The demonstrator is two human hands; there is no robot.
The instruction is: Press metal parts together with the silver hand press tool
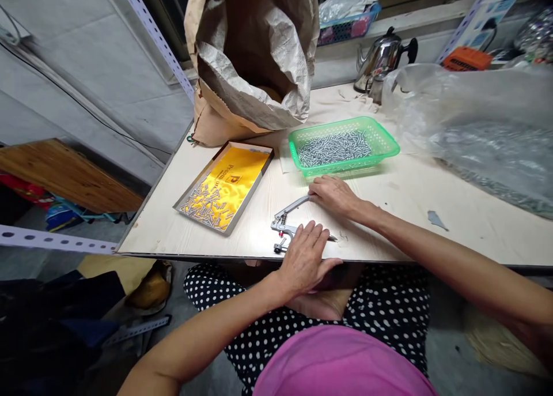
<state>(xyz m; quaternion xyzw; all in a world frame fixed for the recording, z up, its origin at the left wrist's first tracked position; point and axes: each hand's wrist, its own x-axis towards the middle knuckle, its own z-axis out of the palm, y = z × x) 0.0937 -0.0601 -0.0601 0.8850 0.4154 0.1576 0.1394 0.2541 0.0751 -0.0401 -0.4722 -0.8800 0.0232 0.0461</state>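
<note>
A grey metal lever tool (280, 223) with a coil spring and two long handles lies at the front edge of the table. My right hand (332, 195) has its fingers closed round the end of the upper handle. Flat over the lower handle rests my left hand (305, 257), its fingers stretched out. A dark pointed tip (332, 238) sticks out beyond its fingers. Left of the tool stands a shallow box (246, 203) with a yellow satin lining and small metal pieces (205, 206) scattered in it. Behind my right hand, a green basket (345, 166) holds many similar small metal pieces (334, 147).
A large open paper sack (233, 110) stands at the back left of the table (389, 194). On the right lies a clear plastic bag (488, 125) of metal pieces. A steel kettle (380, 61) and an orange object (466, 59) are farther back. A grey scrap (437, 219) lies at right.
</note>
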